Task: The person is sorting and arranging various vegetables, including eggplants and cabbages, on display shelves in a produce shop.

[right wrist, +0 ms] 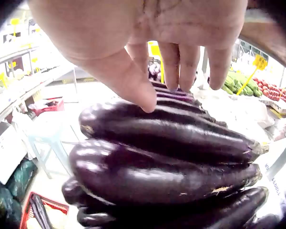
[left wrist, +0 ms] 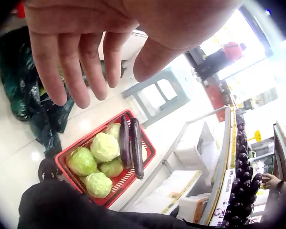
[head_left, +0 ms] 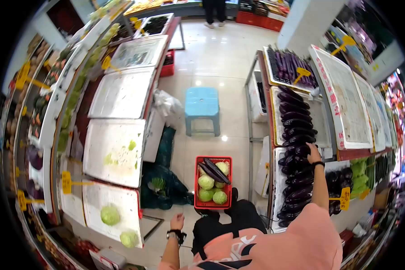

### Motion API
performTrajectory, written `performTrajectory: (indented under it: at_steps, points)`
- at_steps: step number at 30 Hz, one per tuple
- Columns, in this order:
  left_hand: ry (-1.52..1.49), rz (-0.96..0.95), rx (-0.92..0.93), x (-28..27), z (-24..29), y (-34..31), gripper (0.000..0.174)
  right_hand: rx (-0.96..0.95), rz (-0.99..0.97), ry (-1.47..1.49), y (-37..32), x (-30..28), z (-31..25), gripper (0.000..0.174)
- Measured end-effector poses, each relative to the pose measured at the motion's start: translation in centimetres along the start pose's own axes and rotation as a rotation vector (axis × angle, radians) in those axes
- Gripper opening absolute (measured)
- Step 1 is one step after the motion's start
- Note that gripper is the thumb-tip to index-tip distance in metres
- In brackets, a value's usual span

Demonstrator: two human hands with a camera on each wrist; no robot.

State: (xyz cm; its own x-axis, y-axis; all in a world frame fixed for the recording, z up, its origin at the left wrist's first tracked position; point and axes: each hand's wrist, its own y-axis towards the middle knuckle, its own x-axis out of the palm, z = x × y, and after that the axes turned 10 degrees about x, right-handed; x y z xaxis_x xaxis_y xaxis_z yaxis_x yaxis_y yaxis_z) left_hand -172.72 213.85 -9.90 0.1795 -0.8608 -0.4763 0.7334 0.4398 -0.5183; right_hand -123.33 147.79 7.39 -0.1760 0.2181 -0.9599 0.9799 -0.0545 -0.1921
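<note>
At mid right of the frame I see the R hand (head_left: pixel 313 154) touching the eggplant pile (head_left: pixel 297 130), fingers straight, no grip. L hand (head_left: pixel 177 221), bottom middle, fingers loose & empty, near red basket (head_left: pixel 196 184).

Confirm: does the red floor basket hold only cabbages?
No, two dark eggplants lie across the cabbages inside the red basket.

The aubergines (right wrist: pixel 167 138) are glossy dark purple. The basket (head_left: pixel 196 180) is red and its cabbages (head_left: pixel 206 182) pale green. The stool (head_left: pixel 202 101) is light blue, the sleeve (head_left: pixel 310 238) salmon pink, the price tags (head_left: pixel 345 198) yellow and the floor (head_left: pixel 220 58) cream.
</note>
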Motion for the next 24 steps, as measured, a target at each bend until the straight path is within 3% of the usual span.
performTrajectory:
  at_steps: [5, 10, 17, 19, 24]
  points:
    - [0.016, 0.052, 0.244, -3.3, 11.4, 1.0, 0.028, -0.119, 0.221, 0.114, -10.1, -2.7, -7.8, 0.060]
    - [-0.045, 0.006, 0.304, -2.1, 17.0, 4.6, 0.027, -0.180, 0.178, 0.208, -15.8, -2.7, -12.4, 0.051]
    - [0.111, -0.111, 0.394, 4.6, 26.4, 12.8, 0.028, -0.118, 0.186, 0.438, -7.9, -5.9, -12.5, 0.035]
    - [0.174, -0.196, 0.344, 6.5, 31.0, 14.5, 0.030, -0.046, 0.167, 0.542, -5.6, -5.8, -11.1, 0.032]
    - [0.231, -0.349, 0.433, 10.3, 42.4, 20.2, 0.030, 0.107, 0.181, 0.649, -4.0, -3.8, -7.5, 0.025]
